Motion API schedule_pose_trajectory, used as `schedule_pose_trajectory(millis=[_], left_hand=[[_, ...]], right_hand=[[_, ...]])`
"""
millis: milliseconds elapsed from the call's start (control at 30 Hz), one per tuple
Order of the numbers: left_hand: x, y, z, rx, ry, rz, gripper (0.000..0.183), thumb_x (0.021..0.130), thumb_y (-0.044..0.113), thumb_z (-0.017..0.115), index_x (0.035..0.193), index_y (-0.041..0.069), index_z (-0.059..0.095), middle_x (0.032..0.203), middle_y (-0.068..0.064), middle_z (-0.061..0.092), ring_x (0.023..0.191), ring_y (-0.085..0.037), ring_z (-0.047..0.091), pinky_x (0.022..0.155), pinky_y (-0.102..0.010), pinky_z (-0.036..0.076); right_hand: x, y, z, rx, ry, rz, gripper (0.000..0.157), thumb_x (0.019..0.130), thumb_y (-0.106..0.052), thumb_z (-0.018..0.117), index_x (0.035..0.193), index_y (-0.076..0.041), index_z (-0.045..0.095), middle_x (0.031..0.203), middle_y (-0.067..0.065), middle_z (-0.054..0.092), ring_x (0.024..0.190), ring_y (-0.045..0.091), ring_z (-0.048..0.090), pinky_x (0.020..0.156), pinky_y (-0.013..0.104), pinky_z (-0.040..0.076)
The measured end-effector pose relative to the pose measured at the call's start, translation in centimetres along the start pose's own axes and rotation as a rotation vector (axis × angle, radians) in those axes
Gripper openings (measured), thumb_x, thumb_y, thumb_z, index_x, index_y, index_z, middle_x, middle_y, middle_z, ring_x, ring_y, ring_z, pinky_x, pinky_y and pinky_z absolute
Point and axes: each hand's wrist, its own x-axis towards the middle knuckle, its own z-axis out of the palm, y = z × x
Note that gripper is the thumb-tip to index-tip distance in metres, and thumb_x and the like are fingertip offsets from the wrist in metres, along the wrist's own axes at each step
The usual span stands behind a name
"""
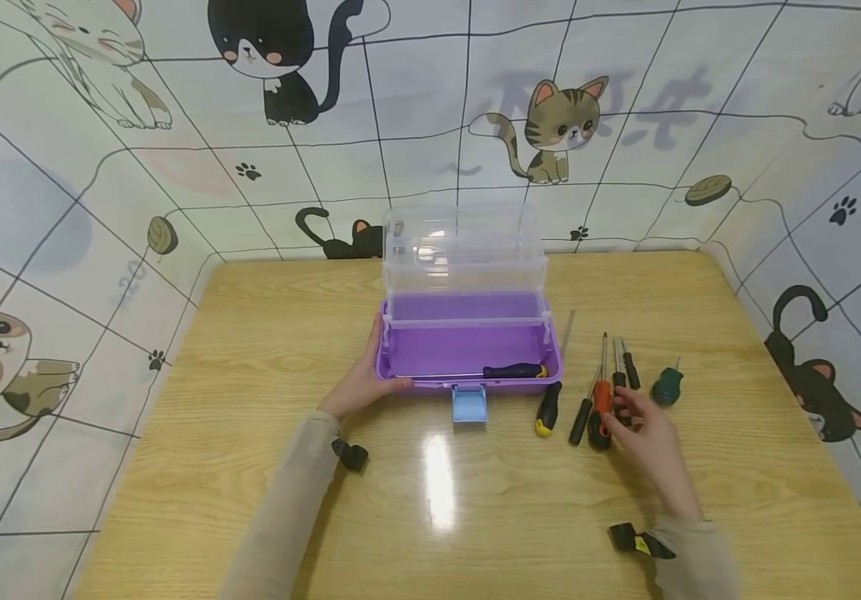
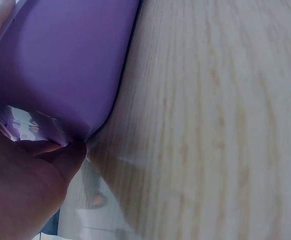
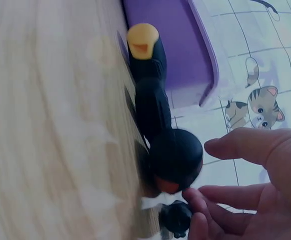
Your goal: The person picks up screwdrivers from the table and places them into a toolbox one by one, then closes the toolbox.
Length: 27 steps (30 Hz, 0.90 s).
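A purple toolbox (image 1: 430, 357) stands on the table with its clear lid (image 1: 468, 258) raised. My left hand (image 1: 361, 385) grips the box's left end, thumb over the front rim and fingers along the side. Inside lies a black screwdriver (image 1: 516, 372) with a yellow-tipped handle. At the right, my right hand (image 1: 649, 435) reaches in among several screwdrivers, beside an orange and black screwdriver (image 1: 603, 398). In the right wrist view the thumb stands slightly apart from that black handle end (image 3: 175, 157); the fingertips are close to its underside, contact unclear.
Another yellow-tipped screwdriver (image 1: 548, 410) leans against the box's right front corner. Around the right hand lie a slim black screwdriver (image 1: 581, 422), a short black one (image 1: 631, 372) and a stubby green one (image 1: 667, 387). A blue latch (image 1: 469, 405) hangs at the box's front.
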Motion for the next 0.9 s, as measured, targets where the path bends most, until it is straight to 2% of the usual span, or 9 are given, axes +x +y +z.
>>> schedule_pose_trajectory(millis=[200,400,533,633,767,900], left_hand=[[0.0,0.1,0.1,-0.008,-0.006,0.008,0.119,0.07,0.014,0.076,0.139,0.03,-0.019,0.147,0.001,-0.014,0.132,-0.023,0.001,0.105,-0.042,0.008],[0.0,0.1,0.1,-0.043,-0.004,0.014,0.12,0.069,0.013,0.077,0.138,0.033,-0.018,0.147,0.003,-0.014,0.133,-0.024,0.005,0.105,-0.038,0.011],[0.1,0.0,0.1,-0.077,-0.005,0.024,0.119,0.069,0.01,0.077,0.138,0.034,-0.017,0.147,0.003,-0.014,0.132,-0.028,0.011,0.104,-0.039,0.015],[0.1,-0.1,0.1,-0.069,-0.004,0.019,0.119,0.069,0.011,0.077,0.138,0.033,-0.018,0.147,0.003,-0.013,0.132,-0.027,0.01,0.104,-0.039,0.014],[0.1,-0.2,0.0,-0.059,-0.001,0.011,0.119,0.069,0.013,0.077,0.138,0.034,-0.018,0.147,0.004,-0.012,0.132,-0.024,0.008,0.105,-0.038,0.012],[0.1,-0.4,0.1,-0.062,-0.003,0.015,0.119,0.069,0.013,0.077,0.138,0.035,-0.017,0.147,0.005,-0.012,0.133,-0.022,0.005,0.105,-0.039,0.01]], right_hand=[[0.4,-0.3,0.4,-0.113,-0.007,-0.006,0.05,0.08,-0.017,0.066,0.119,0.01,0.049,0.098,0.023,0.056,0.081,0.03,0.051,0.064,0.036,0.04],[1.0,-0.3,0.3,-0.188,-0.074,0.04,0.061,0.079,-0.028,0.066,0.123,0.009,0.046,0.109,0.028,0.05,0.088,0.036,0.042,0.068,0.046,0.036],[1.5,-0.3,0.2,-0.205,-0.089,0.035,0.06,0.078,-0.026,0.067,0.122,0.009,0.047,0.112,0.031,0.048,0.091,0.04,0.041,0.071,0.049,0.036],[2.0,-0.3,0.2,-0.224,-0.076,0.005,0.057,0.077,-0.021,0.067,0.121,0.009,0.048,0.108,0.031,0.052,0.089,0.04,0.046,0.069,0.048,0.038],[2.4,-0.4,0.3,-0.277,-0.043,-0.011,0.052,0.076,-0.019,0.066,0.119,0.007,0.051,0.096,0.026,0.059,0.076,0.034,0.051,0.057,0.04,0.041],[2.3,-0.9,0.7,-0.357,-0.034,0.029,0.053,0.077,-0.023,0.064,0.12,0.003,0.051,0.086,0.023,0.06,0.069,0.033,0.049,0.045,0.033,0.034]])
